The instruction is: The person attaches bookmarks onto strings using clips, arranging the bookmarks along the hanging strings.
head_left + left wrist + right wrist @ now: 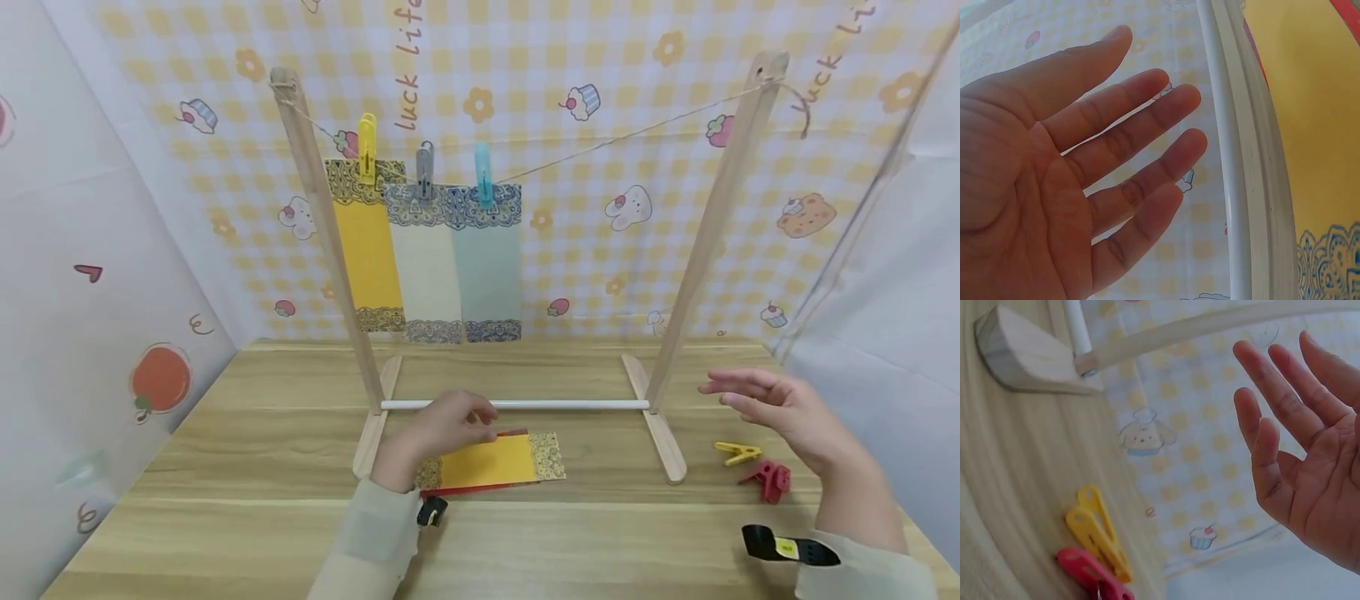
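Observation:
My left hand (446, 429) hovers over a small stack of cards, its fingers spread and relaxed with nothing in them, as the left wrist view shows. On top of the stack lies a yellow card (491, 461) with patterned ends; red edges (480, 491) peek out beneath it. To the right, my right hand (798, 417) is raised, its fingers loosely bent and holding nothing. Below it on the table are a yellow clothespin (738, 452) and a red clothespin (771, 481); in the right wrist view the yellow clothespin (1099, 534) lies beside the red clothespin (1092, 573).
A wooden stand (701, 225) with a white crossbar (570, 405) carries a sagging string (622, 136). From it hang a yellow card (367, 258), a cream card (426, 271) and a pale green card (489, 271), under yellow (367, 150), grey (424, 171) and light-blue clothespins (483, 175).

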Action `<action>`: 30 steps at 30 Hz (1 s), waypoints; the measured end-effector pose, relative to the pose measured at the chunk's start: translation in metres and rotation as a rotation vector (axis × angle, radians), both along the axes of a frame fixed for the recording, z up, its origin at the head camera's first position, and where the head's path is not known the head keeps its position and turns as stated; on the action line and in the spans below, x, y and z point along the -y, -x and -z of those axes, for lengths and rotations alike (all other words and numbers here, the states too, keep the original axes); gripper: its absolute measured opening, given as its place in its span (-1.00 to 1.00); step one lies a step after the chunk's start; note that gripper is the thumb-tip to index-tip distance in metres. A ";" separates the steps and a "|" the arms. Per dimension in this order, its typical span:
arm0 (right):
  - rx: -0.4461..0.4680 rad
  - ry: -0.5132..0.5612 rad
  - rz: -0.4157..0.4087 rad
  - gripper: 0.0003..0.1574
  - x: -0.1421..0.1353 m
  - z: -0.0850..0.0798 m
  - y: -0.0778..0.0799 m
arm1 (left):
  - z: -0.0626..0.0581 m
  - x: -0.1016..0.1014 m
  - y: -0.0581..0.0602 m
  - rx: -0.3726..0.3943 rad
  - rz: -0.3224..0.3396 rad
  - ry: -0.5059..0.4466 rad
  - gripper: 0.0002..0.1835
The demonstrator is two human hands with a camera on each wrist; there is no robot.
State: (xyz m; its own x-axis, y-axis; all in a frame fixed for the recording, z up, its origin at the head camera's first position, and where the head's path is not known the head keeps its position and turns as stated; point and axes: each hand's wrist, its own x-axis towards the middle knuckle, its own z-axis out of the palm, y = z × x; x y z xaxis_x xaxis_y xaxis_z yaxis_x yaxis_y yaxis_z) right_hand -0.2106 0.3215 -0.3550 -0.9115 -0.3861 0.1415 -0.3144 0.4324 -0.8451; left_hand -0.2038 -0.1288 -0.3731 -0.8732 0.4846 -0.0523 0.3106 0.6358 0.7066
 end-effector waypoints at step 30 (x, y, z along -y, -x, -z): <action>0.281 -0.150 -0.159 -0.45 -0.035 0.049 0.012 | 0.008 -0.004 -0.006 0.014 -0.056 0.289 -0.45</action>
